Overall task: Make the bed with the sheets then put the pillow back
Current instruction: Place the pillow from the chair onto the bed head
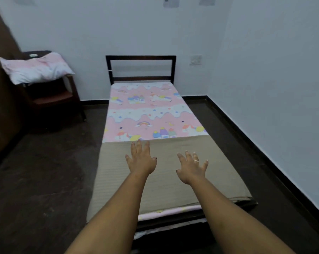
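Observation:
A narrow bed with a dark wooden headboard (pixel 140 69) runs away from me. A pink printed sheet (pixel 151 114) with unicorns and rainbows covers its far half. A beige ribbed blanket (pixel 166 182) lies flat over the near half. My left hand (pixel 141 158) reaches out over the blanket with straight fingers, its fingertips near the blanket's far edge. My right hand (pixel 191 167), wearing a ring, is spread above the blanket to the right. Neither hand holds anything. The pink and white pillow (pixel 35 67) lies on a chair at the left.
A dark wooden chair (pixel 54 99) stands by the left wall under the pillow. Dark floor (pixel 45 171) runs along both sides of the bed. White walls close the back and right. A wall switch (pixel 195 60) sits right of the headboard.

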